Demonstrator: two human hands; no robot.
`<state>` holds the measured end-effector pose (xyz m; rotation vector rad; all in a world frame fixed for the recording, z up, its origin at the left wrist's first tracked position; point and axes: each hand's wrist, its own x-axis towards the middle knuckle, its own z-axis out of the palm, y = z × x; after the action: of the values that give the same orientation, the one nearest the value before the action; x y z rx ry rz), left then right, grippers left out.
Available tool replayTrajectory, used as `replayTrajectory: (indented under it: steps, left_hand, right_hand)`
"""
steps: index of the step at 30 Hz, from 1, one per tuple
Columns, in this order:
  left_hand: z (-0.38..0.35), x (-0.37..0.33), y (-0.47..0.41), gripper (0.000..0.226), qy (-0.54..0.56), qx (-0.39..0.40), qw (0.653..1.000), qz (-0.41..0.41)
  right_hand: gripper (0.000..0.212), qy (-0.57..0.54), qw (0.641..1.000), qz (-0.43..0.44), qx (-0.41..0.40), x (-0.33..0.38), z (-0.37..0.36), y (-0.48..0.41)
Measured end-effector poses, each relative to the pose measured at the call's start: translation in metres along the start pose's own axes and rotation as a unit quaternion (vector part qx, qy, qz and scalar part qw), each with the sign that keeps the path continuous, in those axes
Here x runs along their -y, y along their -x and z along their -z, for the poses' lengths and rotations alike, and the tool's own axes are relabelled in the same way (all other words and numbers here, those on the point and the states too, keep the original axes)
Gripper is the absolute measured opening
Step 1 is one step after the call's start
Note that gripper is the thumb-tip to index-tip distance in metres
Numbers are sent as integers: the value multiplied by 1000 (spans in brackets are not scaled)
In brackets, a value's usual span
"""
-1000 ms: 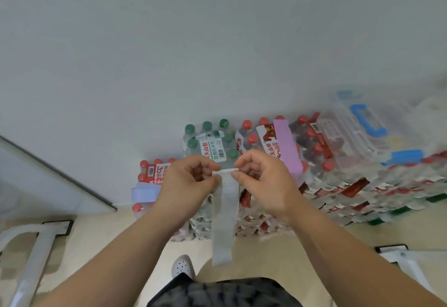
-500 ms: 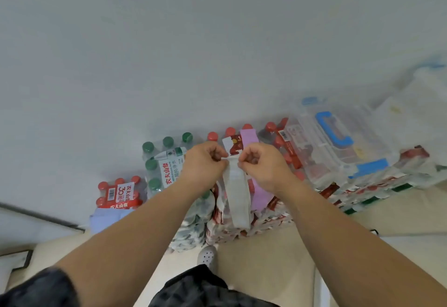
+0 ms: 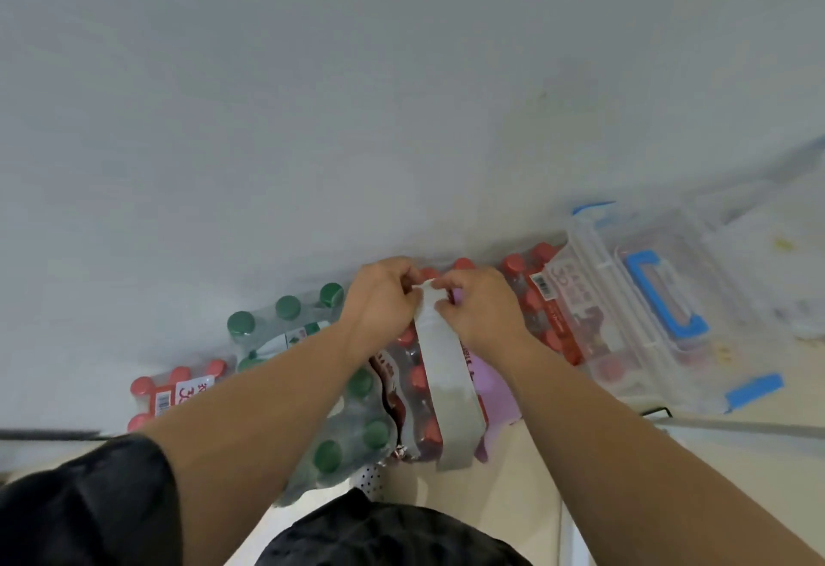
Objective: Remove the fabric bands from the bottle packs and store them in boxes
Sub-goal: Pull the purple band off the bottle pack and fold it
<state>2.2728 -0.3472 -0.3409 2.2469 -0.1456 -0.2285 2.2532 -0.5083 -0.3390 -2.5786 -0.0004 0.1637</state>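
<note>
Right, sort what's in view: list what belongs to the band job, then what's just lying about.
Part of the job:
- grey band, pinched at its top end by the left hand and right hand
- purple band
- red-capped bottle packs
- green-capped bottle pack
- clear box with blue handle

Just lying about:
- shoe
- wall

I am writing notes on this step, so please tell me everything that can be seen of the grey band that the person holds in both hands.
The grey band is a flat, wide strip, pale grey, and looks like soft fabric. The left hand and the right hand pinch its upper end, which looks folded over. From there it hangs down loosely in front of the red-capped bottle pack, with a lilac band behind it. Its lower end hangs free.
</note>
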Motion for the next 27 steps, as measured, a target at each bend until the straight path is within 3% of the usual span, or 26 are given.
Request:
replayTrajectory:
  steps: [5,8,11,14,16,27]
  left_hand:
    - [-5,14,-14,10,-116,30,990,-80]
    - [-12,26,-10,12,-231,32,961,-150]
    - [-16,32,10,33,-297,27,935,-190]
    - [-19,33,34,65,-347,104,923,-132]
    - [-25,33,44,75,-368,135,916,-83]
    - [-31,21,42,79,-406,105,908,16]
  right_hand:
    - [63,188,973,74,107,-10,-9,12]
    - [65,251,952,89,150,-24,-16,20]
    - [64,266,947,100,153,-31,-17,23]
    - [65,261,947,104,154,-35,-19,22]
    - [65,254,950,97,156,-37,-21,21]
    - [67,239,949,124,164,-35,-12,6]
